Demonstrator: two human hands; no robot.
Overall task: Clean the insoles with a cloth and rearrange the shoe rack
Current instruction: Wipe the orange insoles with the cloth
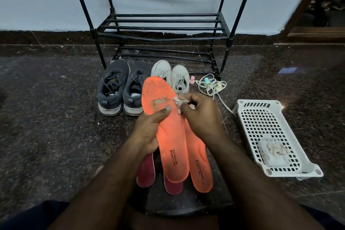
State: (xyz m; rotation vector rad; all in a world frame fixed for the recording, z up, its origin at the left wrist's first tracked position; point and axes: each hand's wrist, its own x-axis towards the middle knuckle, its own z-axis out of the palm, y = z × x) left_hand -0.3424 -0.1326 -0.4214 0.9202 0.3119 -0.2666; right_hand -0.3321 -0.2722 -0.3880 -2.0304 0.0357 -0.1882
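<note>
My left hand grips an orange insole by its left edge, thumb pressed near a worn patch at the forefoot. My right hand pinches a small whitish cloth against the insole's right edge. A second orange insole lies on the floor under it, beside two dark pink insoles. The black shoe rack stands against the wall with bare shelves.
A pair of dark grey sneakers and a pair of white sneakers sit in front of the rack. White laces with small bottles lie to the right. A white perforated basket holds a packet of wipes.
</note>
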